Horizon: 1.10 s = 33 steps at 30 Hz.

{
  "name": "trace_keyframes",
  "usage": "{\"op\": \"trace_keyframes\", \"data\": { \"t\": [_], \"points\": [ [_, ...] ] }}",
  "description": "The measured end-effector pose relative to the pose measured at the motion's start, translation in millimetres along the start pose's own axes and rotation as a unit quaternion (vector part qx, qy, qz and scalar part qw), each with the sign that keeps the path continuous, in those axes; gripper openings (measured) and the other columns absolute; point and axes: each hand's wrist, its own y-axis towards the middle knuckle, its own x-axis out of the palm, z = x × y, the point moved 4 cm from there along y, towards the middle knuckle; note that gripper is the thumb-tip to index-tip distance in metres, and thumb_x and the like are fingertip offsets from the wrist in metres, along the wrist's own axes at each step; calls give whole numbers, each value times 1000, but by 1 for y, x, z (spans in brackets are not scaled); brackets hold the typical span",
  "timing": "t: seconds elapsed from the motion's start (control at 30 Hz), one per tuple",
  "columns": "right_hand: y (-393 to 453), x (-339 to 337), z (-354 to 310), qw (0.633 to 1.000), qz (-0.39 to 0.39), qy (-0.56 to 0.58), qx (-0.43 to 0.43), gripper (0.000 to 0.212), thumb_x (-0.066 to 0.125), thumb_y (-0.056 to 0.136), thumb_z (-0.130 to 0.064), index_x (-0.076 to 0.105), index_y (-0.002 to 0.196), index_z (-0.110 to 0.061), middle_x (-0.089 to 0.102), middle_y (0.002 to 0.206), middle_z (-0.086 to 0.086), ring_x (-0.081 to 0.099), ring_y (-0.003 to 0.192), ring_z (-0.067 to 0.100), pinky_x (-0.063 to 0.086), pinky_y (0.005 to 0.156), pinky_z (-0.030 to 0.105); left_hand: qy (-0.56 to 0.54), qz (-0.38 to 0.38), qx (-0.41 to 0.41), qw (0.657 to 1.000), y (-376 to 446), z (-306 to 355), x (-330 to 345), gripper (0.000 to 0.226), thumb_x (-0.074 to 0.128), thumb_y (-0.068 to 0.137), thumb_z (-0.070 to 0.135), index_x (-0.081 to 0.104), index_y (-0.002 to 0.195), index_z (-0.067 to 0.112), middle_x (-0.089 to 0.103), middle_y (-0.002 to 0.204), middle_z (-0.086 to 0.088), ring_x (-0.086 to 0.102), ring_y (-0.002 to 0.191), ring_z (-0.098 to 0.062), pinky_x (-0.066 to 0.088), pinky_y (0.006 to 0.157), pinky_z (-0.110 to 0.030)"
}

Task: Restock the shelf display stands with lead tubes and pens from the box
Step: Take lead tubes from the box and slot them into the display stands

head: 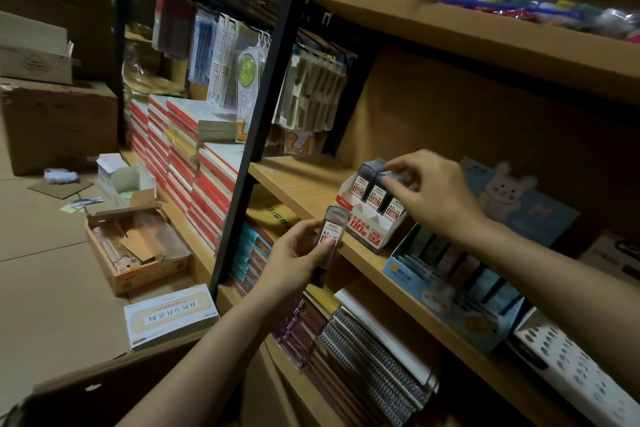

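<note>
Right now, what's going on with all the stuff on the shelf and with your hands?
Left hand: holds a lead tube upright below the shelf edge.
Lead tube: out of the stand, not yet placed.
Right hand: fingers pinch a tube at the top of the stand.
Lead tube stand: on the shelf, partly filled.
Blue display box: beside the stand, holding packets.
Cardboard box: on the floor, open.

Lead-tube stand (372, 215) on shelf (298, 184), left of pen stand (450, 291)
</note>
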Motion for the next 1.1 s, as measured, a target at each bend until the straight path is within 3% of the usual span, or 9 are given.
{"op": "trace_keyframes", "data": {
  "t": [0.1, 0.2, 0.27, 0.33, 0.5, 0.6, 0.73, 0.9, 1.1],
  "points": [
    [-14, 19, -26, 988, -128, 91, 9, 36, 68, 88, -43, 66, 120, -28, 65, 94, -19, 64, 76, -8, 52, 63, 10, 3, -8, 22, 1000, -1, 4, 2, 35, 58, 93, 20, 56, 127, 30, 70, 112, 5, 67, 100, -4, 52, 83, -27],
    [-23, 32, -35, 980, -134, 143, 22, 30, 74, 86, -33, 70, 114, -26, 72, 95, -12, 69, 75, -1, 58, 72, 22, 18, -21, 43, 999, -3, 8, 6, 38, 59, 93, 20, 56, 131, 25, 70, 114, 4, 66, 104, -7, 53, 86, -27],
    [-22, 33, -34, 977, -134, 162, 29, 24, 76, 84, -24, 72, 108, -25, 74, 92, -8, 70, 72, 1, 59, 69, 21, 30, -16, 47, 998, -5, 8, 6, 36, 59, 93, 21, 57, 129, 28, 69, 115, 6, 65, 105, -6, 53, 84, -27],
    [-15, 23, -26, 980, -117, 157, 36, 22, 77, 83, -23, 72, 104, -28, 72, 93, -11, 68, 75, -1, 56, 64, 16, 48, -3, 40, 998, -7, 7, 3, 36, 57, 95, 24, 55, 129, 35, 66, 118, 9, 63, 107, -5, 53, 84, -25],
    [29, -24, 12, 987, 22, 139, 80, 22, 78, 81, -25, 70, 101, -28, 64, 85, -19, 59, 77, -7, 42, 56, 7, 157, 76, 47, 983, 6, 15, -9, 49, 64, 90, 32, 45, 135, 33, 54, 125, 14, 54, 103, 6, 46, 68, -9],
    [50, -17, 22, 989, 52, 117, 80, 21, 76, 83, -22, 71, 103, -22, 67, 90, -10, 60, 78, -2, 39, 60, 9, 213, 90, 66, 971, 26, 23, 3, 61, 69, 85, 35, 42, 140, 27, 44, 138, 8, 49, 114, -5, 47, 83, -17],
    [58, 17, 29, 991, 33, 106, 72, 21, 74, 86, -18, 71, 106, -17, 69, 100, -1, 63, 85, 9, 42, 62, 10, 297, 82, 78, 948, 50, 22, 28, 77, 72, 81, 43, 36, 145, 21, 39, 145, 1, 42, 126, -10, 44, 105, -34],
    [62, 37, 36, 990, 14, 117, 73, 22, 74, 85, -20, 70, 107, -19, 70, 101, 1, 65, 88, 11, 48, 65, 15, 269, 100, 69, 956, 66, 12, 40, 85, 73, 78, 50, 32, 146, 19, 43, 142, 0, 47, 124, -10, 47, 102, -33],
    [61, 46, 30, 999, 9, 37, 37, 18, 77, 82, -26, 74, 99, -22, 69, 103, 0, 64, 97, 19, 54, 86, 39, 237, 86, 71, 965, 73, 3, 45, 72, 76, 78, 44, 41, 139, 25, 53, 131, 4, 56, 113, -9, 54, 94, -35]
  ]
}}
